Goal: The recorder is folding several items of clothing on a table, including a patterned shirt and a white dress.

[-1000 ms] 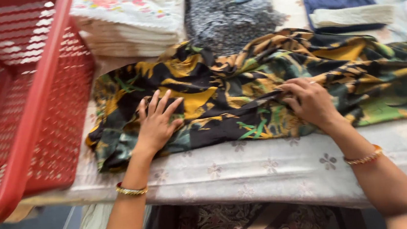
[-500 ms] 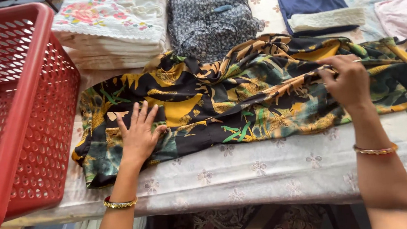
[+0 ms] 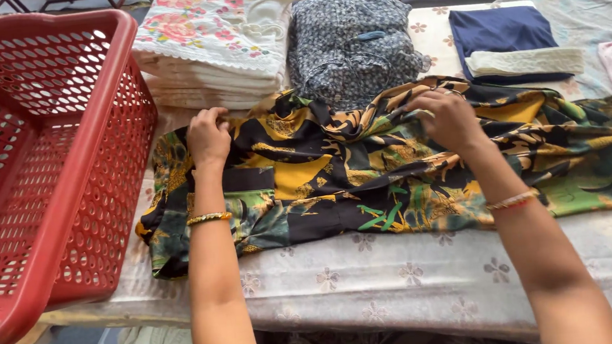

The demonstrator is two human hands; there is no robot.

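A slippery black, yellow and green printed garment [image 3: 336,177] lies spread in soft wrinkles across the tabletop [image 3: 419,280], which wears a pale flower-patterned cloth. The left hand [image 3: 208,136] pinches the garment's far edge near its left end, and the right hand [image 3: 449,117] bunches a fold at the middle. Beside them sits a red perforated plastic basket [image 3: 48,180]. Behind lie a stack of floral embroidered linens [image 3: 213,40], a crumpled grey speckled cloth [image 3: 350,43] and a folded navy fabric [image 3: 500,33].

Both hands [image 3: 208,136] on printed garment [image 3: 335,169]
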